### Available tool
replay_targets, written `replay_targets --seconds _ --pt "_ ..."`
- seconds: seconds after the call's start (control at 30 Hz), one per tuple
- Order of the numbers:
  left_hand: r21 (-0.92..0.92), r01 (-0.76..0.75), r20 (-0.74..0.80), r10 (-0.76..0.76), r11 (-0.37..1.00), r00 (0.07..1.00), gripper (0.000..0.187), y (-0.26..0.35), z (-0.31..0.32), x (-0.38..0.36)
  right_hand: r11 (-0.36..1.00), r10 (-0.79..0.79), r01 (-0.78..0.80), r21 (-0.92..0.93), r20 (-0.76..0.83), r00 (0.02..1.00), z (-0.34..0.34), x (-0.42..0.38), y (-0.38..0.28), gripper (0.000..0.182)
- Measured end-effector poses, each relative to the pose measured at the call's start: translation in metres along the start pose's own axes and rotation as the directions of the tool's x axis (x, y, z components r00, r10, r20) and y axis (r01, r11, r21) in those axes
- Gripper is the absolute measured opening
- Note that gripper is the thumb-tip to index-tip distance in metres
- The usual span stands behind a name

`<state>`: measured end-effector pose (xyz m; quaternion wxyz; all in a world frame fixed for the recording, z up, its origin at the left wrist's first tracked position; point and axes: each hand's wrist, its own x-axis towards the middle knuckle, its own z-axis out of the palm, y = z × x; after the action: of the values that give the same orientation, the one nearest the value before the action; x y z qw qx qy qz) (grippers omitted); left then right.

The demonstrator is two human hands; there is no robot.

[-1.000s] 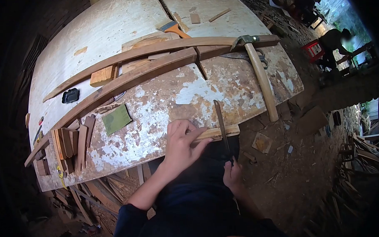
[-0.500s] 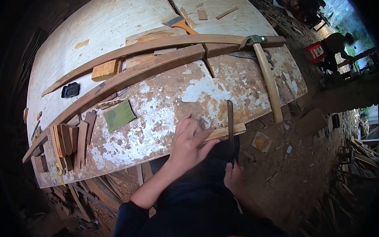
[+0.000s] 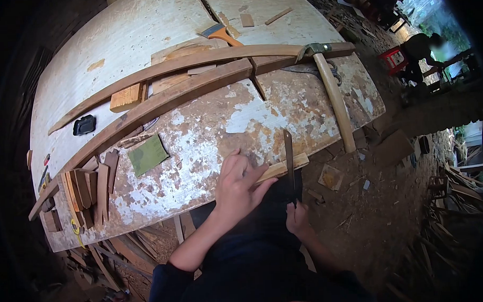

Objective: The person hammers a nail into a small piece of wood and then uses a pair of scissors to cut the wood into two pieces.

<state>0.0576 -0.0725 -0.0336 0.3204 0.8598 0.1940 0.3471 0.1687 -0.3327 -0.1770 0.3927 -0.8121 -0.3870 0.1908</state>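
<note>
Tool of dark, slim metal (image 3: 289,154) lay across a pale, narrow wooden strip (image 3: 301,162).
My left hand (image 3: 235,187) pinched the strip; my right hand (image 3: 297,218) clenched the tool's near end.

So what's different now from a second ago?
The tip of the narrow metal tool swung right; the left hand and wood strip edged right too. The right hand still holds the tool; nothing was let go. The hammer and paintbrush stayed put.
</note>
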Motion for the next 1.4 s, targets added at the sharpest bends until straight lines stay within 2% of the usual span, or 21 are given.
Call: replay_targets --seconds 0.1,0.17,0.2,0.3,0.33,0.4,0.47,0.53,0.63,0.67,0.77,0.87,0.97,1.07,1.1,1.17,1.27,1.37,1.4 --pt "0.005 -0.002 -0.024 0.002 1.000 1.000 0.032 0.002 0.000 0.003 0.993 0.101 -0.102 0.054 0.025 0.995 -0.018 0.026 -0.053 0.028" --pt "0.003 -0.020 -0.006 0.020 1.000 1.000 0.032 0.001 -0.003 0.005 0.999 -0.033 0.034 0.024 -0.029 0.999 0.008 0.002 0.011 0.027" --pt "-0.002 -0.028 0.005 0.028 1.000 1.000 0.032 0.002 -0.003 0.005 0.995 -0.098 0.098 0.002 -0.057 0.994 0.009 0.004 0.007 0.026" --pt "-0.027 0.024 0.035 -0.023 0.999 0.999 0.036 0.000 0.000 0.002 0.996 0.026 -0.028 0.080 0.033 0.999 -0.003 0.013 -0.013 0.024" --pt "-0.032 0.032 0.026 -0.031 0.999 0.999 0.036 0.001 0.002 0.000 0.998 0.015 -0.015 0.060 0.012 1.000 -0.005 0.016 -0.019 0.023" --pt "-0.024 0.030 -0.003 -0.030 0.999 1.000 0.036 0.000 0.003 0.002 0.999 -0.031 0.032 0.029 -0.037 0.999 -0.003 0.027 -0.028 0.022" --pt "-0.028 0.013 0.022 -0.012 1.000 1.000 0.036 0.000 -0.001 0.005 0.989 -0.147 0.149 0.024 -0.053 0.988 0.012 0.006 0.021 0.022" --pt "-0.035 0.005 0.028 -0.004 0.999 1.000 0.036 -0.001 0.000 0.007 0.969 -0.247 0.246 -0.025 -0.089 0.965 0.020 -0.003 0.039 0.020" --pt "-0.036 0.050 0.033 -0.049 0.998 0.998 0.036 0.002 0.002 -0.002 0.996 -0.054 0.051 0.069 0.035 0.998 -0.004 0.026 -0.025 0.019" --pt "-0.031 0.057 0.032 -0.056 0.998 0.998 0.036 0.003 0.001 -0.001 0.993 -0.013 0.011 0.116 0.023 1.000 -0.008 0.032 -0.037 0.018" --pt "-0.018 0.026 0.033 -0.026 0.999 0.999 0.035 0.002 -0.002 0.007 0.980 -0.182 0.184 0.069 -0.042 0.982 0.013 0.013 0.013 0.019" --pt "-0.021 0.018 0.027 -0.017 1.000 0.999 0.035 0.001 -0.001 0.009 0.982 -0.165 0.167 0.088 -0.036 0.986 0.013 0.008 0.016 0.019" --pt "-0.028 0.064 0.026 -0.064 0.998 0.998 0.034 0.006 0.001 0.002 0.985 0.055 -0.058 0.164 0.019 0.998 -0.012 0.033 -0.044 0.018" --pt "-0.029 0.025 0.029 -0.024 0.999 0.999 0.033 0.001 -0.002 0.008 0.983 -0.136 0.143 0.118 -0.061 0.989 0.011 0.009 0.009 0.019" --pt "-0.036 0.016 0.036 -0.014 0.999 0.999 0.033 0.000 -0.001 0.006 0.972 -0.201 0.210 0.101 -0.092 0.975 0.010 0.010 0.005 0.019" --pt "-0.036 0.028 0.015 -0.028 0.999 1.000 0.032 -0.001 0.002 0.009 0.987 -0.135 0.137 0.084 -0.030 0.990 0.004 0.019 0.005 0.020" --pt "-0.029 0.055 0.034 -0.054 0.998 0.998 0.032 0.005 -0.002 0.003 0.990 0.018 -0.024 0.137 0.044 0.999 -0.013 0.028 -0.040 0.023" --pt "-0.017 0.018 0.038 -0.018 1.000 0.999 0.033 0.001 -0.003 0.007 0.998 -0.069 0.069 -0.009 0.007 0.998 0.014 -0.012 0.036 0.022" --pt "-0.024 0.030 0.046 -0.029 0.999 0.999 0.035 0.001 -0.003 0.006 0.993 -0.088 0.083 -0.088 -0.055 0.995 0.017 -0.018 0.045 0.022"
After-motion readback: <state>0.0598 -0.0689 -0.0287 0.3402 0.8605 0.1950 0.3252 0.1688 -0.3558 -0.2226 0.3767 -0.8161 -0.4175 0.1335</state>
